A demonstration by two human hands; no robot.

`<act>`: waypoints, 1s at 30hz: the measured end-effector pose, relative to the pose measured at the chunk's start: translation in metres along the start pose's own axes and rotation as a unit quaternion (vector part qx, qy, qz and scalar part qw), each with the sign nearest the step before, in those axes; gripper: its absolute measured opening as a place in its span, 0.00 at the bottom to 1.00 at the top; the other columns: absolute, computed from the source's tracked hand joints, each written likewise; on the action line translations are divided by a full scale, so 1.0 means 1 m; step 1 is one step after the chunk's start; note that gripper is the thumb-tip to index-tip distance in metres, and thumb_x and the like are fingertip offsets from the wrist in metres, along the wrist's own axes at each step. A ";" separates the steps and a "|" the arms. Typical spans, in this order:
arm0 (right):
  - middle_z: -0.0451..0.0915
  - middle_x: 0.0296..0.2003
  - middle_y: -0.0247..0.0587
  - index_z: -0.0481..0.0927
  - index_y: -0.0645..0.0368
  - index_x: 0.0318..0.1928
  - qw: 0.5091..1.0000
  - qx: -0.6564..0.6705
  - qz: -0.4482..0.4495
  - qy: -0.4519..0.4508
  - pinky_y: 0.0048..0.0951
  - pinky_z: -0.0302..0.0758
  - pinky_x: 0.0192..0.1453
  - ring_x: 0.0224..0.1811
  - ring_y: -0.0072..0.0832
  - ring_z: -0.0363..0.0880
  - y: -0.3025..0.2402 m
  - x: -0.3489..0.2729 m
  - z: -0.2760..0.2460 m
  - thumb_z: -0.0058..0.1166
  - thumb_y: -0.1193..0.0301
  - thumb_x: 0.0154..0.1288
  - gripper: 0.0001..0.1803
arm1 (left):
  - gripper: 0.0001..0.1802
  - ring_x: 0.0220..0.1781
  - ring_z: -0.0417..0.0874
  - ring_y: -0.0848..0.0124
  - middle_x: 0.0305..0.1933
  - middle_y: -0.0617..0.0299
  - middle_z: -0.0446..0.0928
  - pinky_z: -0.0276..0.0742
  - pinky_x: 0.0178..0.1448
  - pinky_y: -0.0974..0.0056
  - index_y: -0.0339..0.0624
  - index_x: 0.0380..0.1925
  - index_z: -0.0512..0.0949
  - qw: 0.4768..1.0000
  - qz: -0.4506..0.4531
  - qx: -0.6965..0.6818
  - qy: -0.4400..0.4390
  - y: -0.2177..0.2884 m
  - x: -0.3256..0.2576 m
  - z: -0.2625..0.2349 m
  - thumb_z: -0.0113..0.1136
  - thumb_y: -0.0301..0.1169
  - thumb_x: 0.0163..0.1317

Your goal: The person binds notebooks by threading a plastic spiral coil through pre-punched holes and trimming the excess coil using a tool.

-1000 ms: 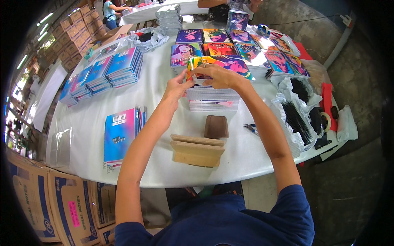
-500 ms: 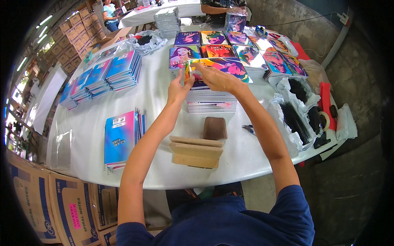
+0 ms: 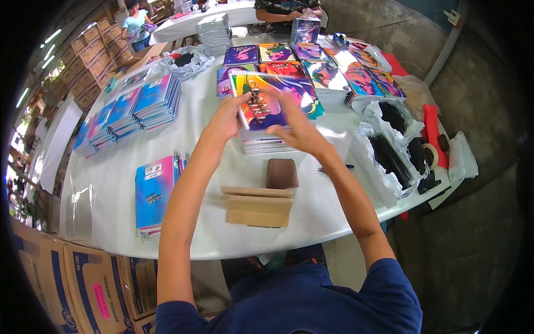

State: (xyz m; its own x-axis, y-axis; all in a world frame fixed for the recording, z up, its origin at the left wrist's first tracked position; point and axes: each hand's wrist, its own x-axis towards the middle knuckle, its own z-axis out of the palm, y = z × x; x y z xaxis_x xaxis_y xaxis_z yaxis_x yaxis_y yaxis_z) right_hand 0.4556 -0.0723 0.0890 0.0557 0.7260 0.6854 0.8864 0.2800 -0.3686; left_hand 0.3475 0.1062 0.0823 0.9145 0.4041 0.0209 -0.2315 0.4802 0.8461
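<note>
A spiral notebook [image 3: 258, 106] with a bright, multicoloured cover is raised and tilted above a stack of notebooks [image 3: 270, 146]. At its left edge my left hand [image 3: 226, 118] grips it, thumb on the cover. My right hand [image 3: 303, 128] is over the cover's right part, blurred, with thumb and fingers apart. Behind the raised notebook, several stacks of colourful notebooks [image 3: 328, 76] stand in rows. Nearer me are a brown block-shaped piece [image 3: 281, 174] and a slotted cardboard stand [image 3: 257, 209].
Blue-pink notebooks stand in stacks [image 3: 157, 94] at left, with another pile [image 3: 154, 192] nearer. At right, white wrapping [image 3: 364, 150] holds black spiral coils [image 3: 391, 161], beside a tape roll [image 3: 430, 156]. Cardboard boxes [image 3: 92, 278] sit below the table's left edge. Another person's hands [image 3: 305, 15] work opposite.
The notebook has been lifted and tipped up, showing more of its cover. My right hand has moved down from its upper left corner to its right part. My left hand stays at the edge.
</note>
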 end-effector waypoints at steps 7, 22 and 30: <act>0.82 0.42 0.41 0.77 0.68 0.50 0.889 0.295 0.339 0.085 0.27 0.73 0.49 0.44 0.23 0.77 -0.010 -0.076 -0.060 0.74 0.66 0.52 0.29 | 0.23 0.52 0.80 0.70 0.54 0.56 0.80 0.77 0.56 0.61 0.34 0.56 0.74 0.971 0.088 0.160 -0.153 0.020 -0.085 -0.001 0.59 0.39 0.67; 0.83 0.41 0.44 0.78 0.63 0.50 0.942 0.129 0.302 0.075 0.29 0.75 0.51 0.43 0.31 0.81 -0.089 -0.189 0.014 0.66 0.76 0.58 0.19 | 0.37 0.70 0.68 0.56 0.75 0.49 0.57 0.60 0.73 0.56 0.40 0.66 0.68 0.922 0.051 0.346 -0.166 -0.030 -0.164 -0.039 0.65 0.47 0.60; 0.66 0.61 0.57 0.51 0.64 0.69 0.915 0.203 0.348 0.005 0.39 0.64 0.68 0.64 0.45 0.68 -0.102 -0.186 0.052 0.70 0.72 0.54 0.48 | 0.68 0.75 0.59 0.55 0.75 0.48 0.55 0.55 0.74 0.57 0.46 0.76 0.44 0.954 0.128 0.262 0.065 -0.111 -0.189 -0.052 0.77 0.55 0.43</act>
State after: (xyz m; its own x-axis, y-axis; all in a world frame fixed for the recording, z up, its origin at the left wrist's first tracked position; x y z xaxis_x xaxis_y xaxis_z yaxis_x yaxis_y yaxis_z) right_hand 0.3306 -0.2030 -0.0331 0.5478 0.8122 0.2008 0.3916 -0.0368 -0.9194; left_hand 0.1835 0.0170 -0.0427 0.7938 0.5650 0.2250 -0.2130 -0.0881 0.9731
